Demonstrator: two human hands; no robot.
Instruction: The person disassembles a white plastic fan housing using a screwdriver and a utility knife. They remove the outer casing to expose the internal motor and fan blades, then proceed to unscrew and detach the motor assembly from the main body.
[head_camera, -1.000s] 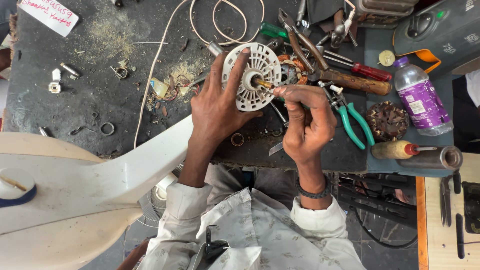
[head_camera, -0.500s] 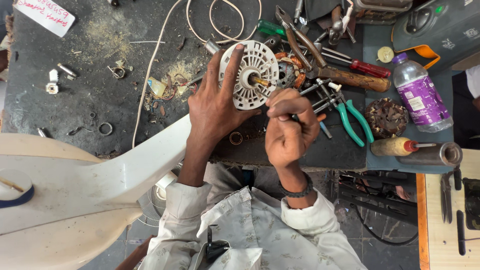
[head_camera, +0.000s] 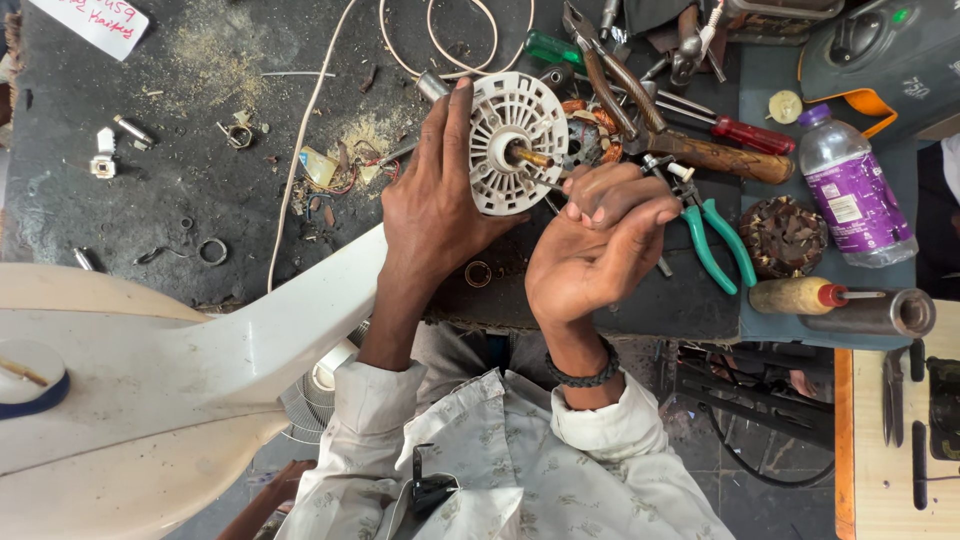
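Observation:
My left hand (head_camera: 440, 190) grips a round white slotted motor cover (head_camera: 515, 140) with a brass shaft at its centre, holding it tilted above the dark workbench (head_camera: 150, 180). My right hand (head_camera: 600, 240) is curled next to the cover's right side, palm turned up, fingers closed around a thin tool whose metal tip points at the cover's rim. Copper motor windings (head_camera: 590, 130) show just behind the cover.
Green-handled pliers (head_camera: 715, 240), a wooden-handled tool (head_camera: 720, 155), a red screwdriver (head_camera: 750, 135) and a purple-labelled plastic bottle (head_camera: 855, 190) lie to the right. White cable (head_camera: 310, 110) loops across the bench. A cream fan body (head_camera: 150, 400) fills the lower left. Small rings and screws are scattered left.
My right hand has rolled palm-up and drawn closer to the cover. The left hand keeps its hold on the cover, which has hardly moved.

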